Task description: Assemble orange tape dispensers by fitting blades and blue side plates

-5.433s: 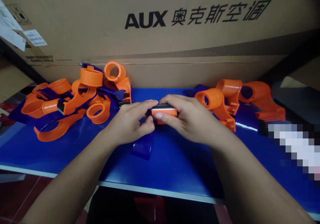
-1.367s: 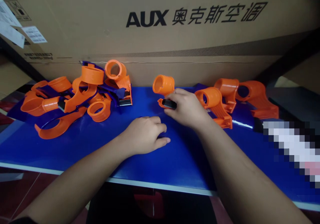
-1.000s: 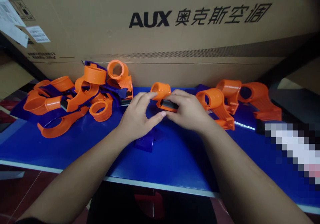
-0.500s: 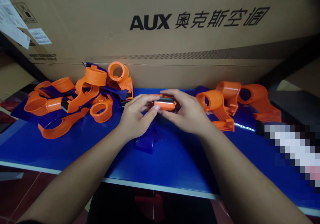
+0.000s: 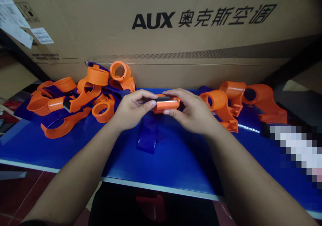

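Observation:
An orange plastic tape dispenser (image 5: 167, 105) with a black strip along its top is held over the middle of the table. My left hand (image 5: 136, 108) pinches its left end between thumb and fingers. Around the right end, my right hand (image 5: 193, 110) is closed, with the thumb low on the near side. Parts of the dispenser are hidden behind both hands. Just below them a dark blue curved plastic piece (image 5: 147, 137) lies on the blue table.
A pile of orange and blue tape dispensers (image 5: 98, 76) lies to the left. Several more orange dispensers (image 5: 218, 101) stand at the right. A large cardboard box (image 5: 161, 48) rises behind the blue table (image 5: 181, 165). A pixelated patch covers the right edge.
The dispenser has tilted so more of its orange near face shows. My left hand has shifted up slightly, uncovering more of the blue piece below. The view has shifted a little.

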Demonstrator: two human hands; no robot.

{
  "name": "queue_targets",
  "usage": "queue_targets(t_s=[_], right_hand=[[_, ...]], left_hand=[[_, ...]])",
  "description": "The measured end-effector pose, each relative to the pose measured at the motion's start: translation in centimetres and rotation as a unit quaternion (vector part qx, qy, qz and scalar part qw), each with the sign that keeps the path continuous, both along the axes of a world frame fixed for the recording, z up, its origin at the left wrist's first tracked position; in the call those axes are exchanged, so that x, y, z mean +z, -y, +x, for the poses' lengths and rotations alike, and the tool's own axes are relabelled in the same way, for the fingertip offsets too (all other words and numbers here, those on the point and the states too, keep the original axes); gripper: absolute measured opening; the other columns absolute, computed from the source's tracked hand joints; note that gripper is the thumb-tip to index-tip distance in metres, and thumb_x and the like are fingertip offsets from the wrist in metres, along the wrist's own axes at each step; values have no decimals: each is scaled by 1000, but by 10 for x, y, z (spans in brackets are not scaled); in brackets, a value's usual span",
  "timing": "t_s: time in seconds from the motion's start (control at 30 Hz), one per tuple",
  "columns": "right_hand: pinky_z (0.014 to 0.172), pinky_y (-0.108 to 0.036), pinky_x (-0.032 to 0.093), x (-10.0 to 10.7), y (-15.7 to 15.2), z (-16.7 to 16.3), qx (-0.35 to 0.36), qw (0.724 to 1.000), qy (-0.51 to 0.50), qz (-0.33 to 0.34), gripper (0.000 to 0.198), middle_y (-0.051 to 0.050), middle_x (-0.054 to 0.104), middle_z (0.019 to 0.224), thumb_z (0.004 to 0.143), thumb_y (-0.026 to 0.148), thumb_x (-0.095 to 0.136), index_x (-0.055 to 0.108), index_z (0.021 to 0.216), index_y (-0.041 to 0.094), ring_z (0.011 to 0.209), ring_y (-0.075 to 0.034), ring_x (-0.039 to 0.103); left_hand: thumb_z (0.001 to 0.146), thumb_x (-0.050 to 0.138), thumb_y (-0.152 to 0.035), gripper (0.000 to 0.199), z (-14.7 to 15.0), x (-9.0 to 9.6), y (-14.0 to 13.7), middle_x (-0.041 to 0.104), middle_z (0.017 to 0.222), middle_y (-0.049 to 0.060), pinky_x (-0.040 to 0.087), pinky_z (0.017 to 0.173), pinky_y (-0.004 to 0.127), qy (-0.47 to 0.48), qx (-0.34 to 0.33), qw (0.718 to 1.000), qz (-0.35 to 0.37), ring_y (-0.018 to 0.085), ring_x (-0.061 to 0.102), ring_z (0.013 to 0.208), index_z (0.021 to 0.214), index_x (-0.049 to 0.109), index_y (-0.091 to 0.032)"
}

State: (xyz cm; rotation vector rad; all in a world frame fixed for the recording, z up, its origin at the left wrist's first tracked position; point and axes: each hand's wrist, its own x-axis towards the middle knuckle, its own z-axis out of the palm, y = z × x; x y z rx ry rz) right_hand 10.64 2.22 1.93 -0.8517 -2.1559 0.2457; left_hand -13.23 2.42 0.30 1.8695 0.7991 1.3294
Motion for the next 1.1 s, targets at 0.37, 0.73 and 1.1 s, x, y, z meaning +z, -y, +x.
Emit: queue_targets(t_s=[0.37,0.73,1.1], right_hand=[[88,-47,56,9,-12,37,-151,986,28,67,43,-14,75,113,90,41,73,70,127,19,101,-33,70],[91,-47,58,-2,-16,24,-83,993,55,59,36,-13,74,115,90,31,73,70,125,23,104,-31,71],[100,-48,59,-9,-8,8,-31,996,76,47,38,-14,72,126,92,22,66,68,130,22,118,-31,69]], left_hand=[[86,75,-30,11,26,-12,30,75,78,1,54,67,31,-218,256,924,183,15,67,67,85,70,-20],[97,65,-40,25,60,-23,64,71,70,8,43,56,36,-505,233,811,182,26,66,65,83,70,-20],[104,59,-40,33,24,-8,27,77,115,10,51,97,41,-293,235,880,290,24,66,107,125,71,-17]])
